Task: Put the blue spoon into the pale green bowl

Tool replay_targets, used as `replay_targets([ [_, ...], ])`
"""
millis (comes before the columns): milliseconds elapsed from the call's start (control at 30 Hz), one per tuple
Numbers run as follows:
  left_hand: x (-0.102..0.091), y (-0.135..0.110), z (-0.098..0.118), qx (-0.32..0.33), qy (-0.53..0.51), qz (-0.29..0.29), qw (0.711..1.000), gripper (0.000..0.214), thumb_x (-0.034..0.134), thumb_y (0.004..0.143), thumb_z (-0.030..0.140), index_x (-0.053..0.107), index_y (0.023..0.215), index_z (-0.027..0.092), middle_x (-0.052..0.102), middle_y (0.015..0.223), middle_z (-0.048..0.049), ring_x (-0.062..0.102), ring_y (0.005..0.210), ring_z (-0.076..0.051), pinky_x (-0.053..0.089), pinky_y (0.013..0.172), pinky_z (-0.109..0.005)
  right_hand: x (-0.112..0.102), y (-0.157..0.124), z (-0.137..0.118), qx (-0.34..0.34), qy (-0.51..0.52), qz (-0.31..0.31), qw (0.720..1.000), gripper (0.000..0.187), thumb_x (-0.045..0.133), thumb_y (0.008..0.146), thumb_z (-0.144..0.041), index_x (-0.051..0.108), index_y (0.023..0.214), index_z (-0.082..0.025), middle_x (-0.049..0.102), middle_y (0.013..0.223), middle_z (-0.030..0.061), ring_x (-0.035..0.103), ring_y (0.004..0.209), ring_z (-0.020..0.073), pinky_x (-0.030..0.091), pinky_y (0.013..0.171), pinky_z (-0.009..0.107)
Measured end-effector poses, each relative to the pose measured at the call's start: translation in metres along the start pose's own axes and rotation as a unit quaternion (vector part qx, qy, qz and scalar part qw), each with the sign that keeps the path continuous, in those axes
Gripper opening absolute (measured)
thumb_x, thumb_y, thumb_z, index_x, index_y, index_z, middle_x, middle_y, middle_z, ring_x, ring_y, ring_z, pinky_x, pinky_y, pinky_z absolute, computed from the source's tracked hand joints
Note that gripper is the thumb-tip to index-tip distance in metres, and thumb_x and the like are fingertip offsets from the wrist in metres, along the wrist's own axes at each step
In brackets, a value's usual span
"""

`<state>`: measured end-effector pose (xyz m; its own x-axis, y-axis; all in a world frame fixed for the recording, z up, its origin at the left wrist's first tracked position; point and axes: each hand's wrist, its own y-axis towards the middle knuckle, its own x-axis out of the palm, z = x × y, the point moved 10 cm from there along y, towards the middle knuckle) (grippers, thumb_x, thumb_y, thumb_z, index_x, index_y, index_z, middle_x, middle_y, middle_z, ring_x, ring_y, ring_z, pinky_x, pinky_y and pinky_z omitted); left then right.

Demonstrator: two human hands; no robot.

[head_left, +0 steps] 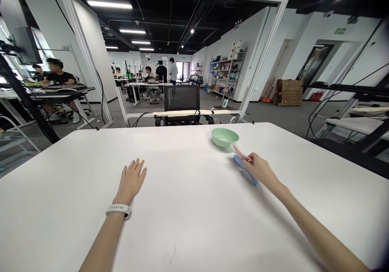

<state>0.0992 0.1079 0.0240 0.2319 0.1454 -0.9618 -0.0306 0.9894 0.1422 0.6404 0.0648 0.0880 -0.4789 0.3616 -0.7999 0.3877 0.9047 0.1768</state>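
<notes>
Holding: right hand [259,168] closes narrow on a pink handle [241,153], with a blue flat piece [245,170] just under it.
Resting: left hand [130,180] lies wide open on the white bench [182,223].
Bowl: pale green bowl [225,137] sits near the bench far edge, just beside the pink handle.

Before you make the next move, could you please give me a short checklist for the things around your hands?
Pale green bowl upright on the white table: ok.
Right hand holding the pink handle: ok.
Far end of the pink handle clear of the bowl: cannot tell, it appears to reach the bowl's side in this view.
Blue flat piece lying steady under the right hand: cannot tell, it is partly hidden.
Left hand free, resting flat on the table: ok.
</notes>
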Motion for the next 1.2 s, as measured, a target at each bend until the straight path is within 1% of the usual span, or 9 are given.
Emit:
replay_targets([
  [100, 0.001, 0.001, 0.000, 0.004, -0.002, -0.001, 1.000, 0.067, 0.030, 0.111, 0.044, 0.051, 0.168, 0.016, 0.041, 0.181, -0.0145, 0.035, 0.171, -0.030, 0.026, 0.140, -0.059, -0.037, 0.021, 0.044, 0.032, -0.017, 0.057, 0.998, 0.015, 0.057, 0.090, -0.034, 0.046, 0.080, -0.030, 0.064, 0.073, 0.0049, 0.060, 0.071, 0.0245, 0.040, 0.070, 0.034],
  [167, 0.002, 0.001, -0.001, 0.007, 0.001, 0.005, 1.000, 0.067, 0.030, 0.111, 0.044, 0.053, 0.167, 0.017, 0.042, 0.180, -0.0145, 0.036, 0.171, -0.030, 0.028, 0.140, -0.060, -0.052, 0.028, 0.073, 0.052, -0.032, 0.080, 0.995, 0.015, 0.058, 0.088, -0.033, 0.046, 0.079, -0.031, 0.063, 0.071, 0.0057, 0.059, 0.071, 0.0259, 0.041, 0.071, 0.035],
  [333, 0.003, 0.002, -0.003, 0.007, 0.013, 0.022, 1.000, 0.065, 0.031, 0.111, 0.043, 0.055, 0.166, 0.021, 0.045, 0.180, -0.0118, 0.039, 0.169, -0.028, 0.030, 0.140, -0.057, -0.060, 0.032, 0.122, 0.076, -0.063, 0.091, 0.991, 0.023, 0.056, 0.091, -0.030, 0.044, 0.072, -0.032, 0.062, 0.071, 0.0108, 0.057, 0.070, 0.0276, 0.042, 0.072, 0.039],
  [633, 0.004, 0.003, -0.004, 0.007, 0.013, 0.020, 1.000, 0.065, 0.032, 0.111, 0.044, 0.054, 0.167, 0.020, 0.044, 0.180, -0.0128, 0.038, 0.170, -0.029, 0.029, 0.139, -0.057, -0.055, 0.032, 0.139, 0.118, -0.088, 0.084, 0.986, 0.020, 0.060, 0.083, -0.027, 0.048, 0.068, -0.031, 0.067, 0.076, 0.0170, 0.065, 0.077, 0.0345, 0.046, 0.070, 0.044],
  [833, 0.003, 0.001, -0.002, 0.007, 0.002, 0.007, 1.000, 0.066, 0.031, 0.111, 0.044, 0.053, 0.168, 0.019, 0.042, 0.181, -0.0132, 0.036, 0.171, -0.029, 0.027, 0.140, -0.058, -0.052, 0.032, 0.147, 0.144, -0.093, 0.056, 0.984, 0.007, 0.058, 0.090, -0.031, 0.062, 0.088, -0.026, 0.073, 0.094, 0.0256, 0.072, 0.096, 0.0432, 0.047, 0.075, 0.047],
  [933, 0.002, 0.001, -0.002, 0.007, 0.000, 0.009, 1.000, 0.065, 0.032, 0.111, 0.043, 0.053, 0.168, 0.019, 0.042, 0.181, -0.0134, 0.037, 0.170, -0.030, 0.028, 0.140, -0.059, -0.057, 0.030, 0.139, 0.146, -0.086, 0.065, 0.983, 0.026, 0.058, 0.095, -0.043, 0.063, 0.108, -0.021, 0.074, 0.101, 0.0276, 0.071, 0.105, 0.0456, 0.048, 0.077, 0.046],
  [1000, 0.002, 0.001, -0.002, 0.011, -0.002, 0.013, 1.000, 0.064, 0.033, 0.111, 0.043, 0.053, 0.167, 0.020, 0.043, 0.180, -0.0129, 0.038, 0.170, -0.029, 0.029, 0.139, -0.059, -0.059, 0.026, 0.122, 0.128, -0.068, 0.079, 0.986, 0.034, 0.057, 0.097, -0.046, 0.061, 0.116, -0.019, 0.073, 0.100, 0.0251, 0.072, 0.103, 0.0431, 0.049, 0.079, 0.045],
  [1100, 0.002, 0.001, -0.002, 0.017, -0.001, 0.021, 1.000, 0.063, 0.033, 0.111, 0.044, 0.055, 0.166, 0.022, 0.045, 0.180, -0.0125, 0.040, 0.169, -0.030, 0.030, 0.139, -0.059, -0.045, 0.015, 0.080, 0.091, -0.025, 0.066, 0.993, 0.025, 0.054, 0.099, -0.043, 0.059, 0.111, -0.022, 0.072, 0.092, 0.0163, 0.072, 0.088, 0.0344, 0.049, 0.078, 0.040],
  [1200, 0.003, 0.002, -0.004, 0.013, 0.005, 0.022, 1.000, 0.064, 0.032, 0.111, 0.046, 0.056, 0.166, 0.023, 0.046, 0.179, -0.0117, 0.040, 0.169, -0.029, 0.030, 0.139, -0.057, -0.009, -0.005, 0.020, 0.020, 0.009, -0.003, 1.000, 0.019, 0.058, 0.098, -0.044, 0.056, 0.096, -0.026, 0.071, 0.082, 0.0084, 0.067, 0.076, 0.0272, 0.046, 0.072, 0.035],
])
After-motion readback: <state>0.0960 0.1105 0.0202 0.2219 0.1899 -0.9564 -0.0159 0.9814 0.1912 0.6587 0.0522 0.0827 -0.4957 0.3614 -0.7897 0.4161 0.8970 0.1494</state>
